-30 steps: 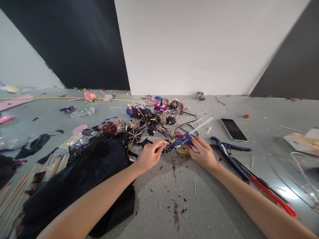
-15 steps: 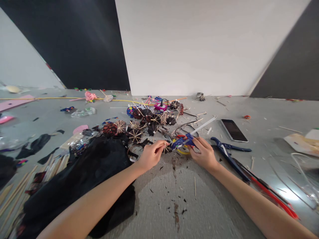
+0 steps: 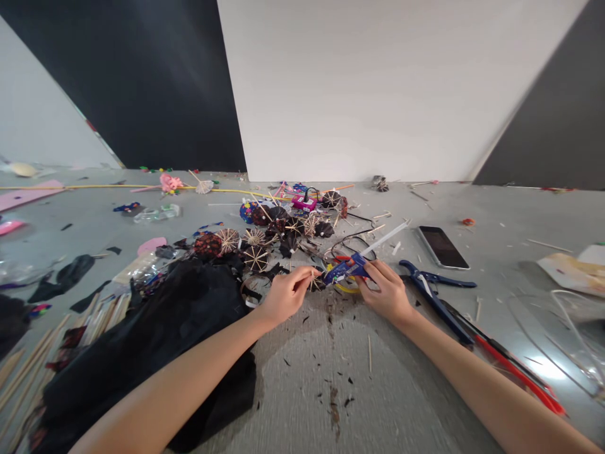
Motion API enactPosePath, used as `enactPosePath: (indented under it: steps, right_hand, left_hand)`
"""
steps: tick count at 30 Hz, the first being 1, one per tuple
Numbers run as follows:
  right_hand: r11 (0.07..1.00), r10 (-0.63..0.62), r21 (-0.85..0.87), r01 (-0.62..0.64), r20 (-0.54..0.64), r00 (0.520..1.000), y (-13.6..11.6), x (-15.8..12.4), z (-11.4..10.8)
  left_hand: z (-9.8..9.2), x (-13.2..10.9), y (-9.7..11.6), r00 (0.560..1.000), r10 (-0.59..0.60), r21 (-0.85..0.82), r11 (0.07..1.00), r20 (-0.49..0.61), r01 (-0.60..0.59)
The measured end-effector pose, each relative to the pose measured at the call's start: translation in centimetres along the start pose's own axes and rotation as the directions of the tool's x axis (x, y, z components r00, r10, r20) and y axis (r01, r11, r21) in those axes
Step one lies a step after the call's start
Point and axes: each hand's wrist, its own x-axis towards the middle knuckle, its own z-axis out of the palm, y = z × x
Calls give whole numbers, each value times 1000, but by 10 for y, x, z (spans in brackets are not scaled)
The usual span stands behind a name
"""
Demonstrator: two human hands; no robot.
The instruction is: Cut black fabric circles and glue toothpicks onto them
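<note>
My right hand (image 3: 385, 291) grips a small blue glue gun (image 3: 347, 268) with a clear glue stick (image 3: 385, 238) sticking out behind it; the nozzle points left. My left hand (image 3: 286, 293) pinches a small dark paper umbrella (image 3: 316, 282) by its thin wooden stick, right at the gun's nozzle. Both hands rest low over the grey table (image 3: 312, 378), close together.
Several finished paper umbrellas (image 3: 256, 257) lie just beyond my hands. Black fabric (image 3: 155, 340) covers the left front, with wooden sticks (image 3: 28, 362) beside it. Blue pliers (image 3: 437, 293), a red-handled tool (image 3: 517, 372) and a phone (image 3: 443, 246) lie on the right. A white board (image 3: 378, 88) stands behind.
</note>
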Motion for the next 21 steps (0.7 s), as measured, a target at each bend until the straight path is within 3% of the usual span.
enactPosePath:
  steps: [21]
  right_hand:
    - [999, -46, -18, 46, 10, 999, -3, 2, -3]
  left_hand:
    - [1, -1, -1, 1000, -5, -22, 1000, 5, 6]
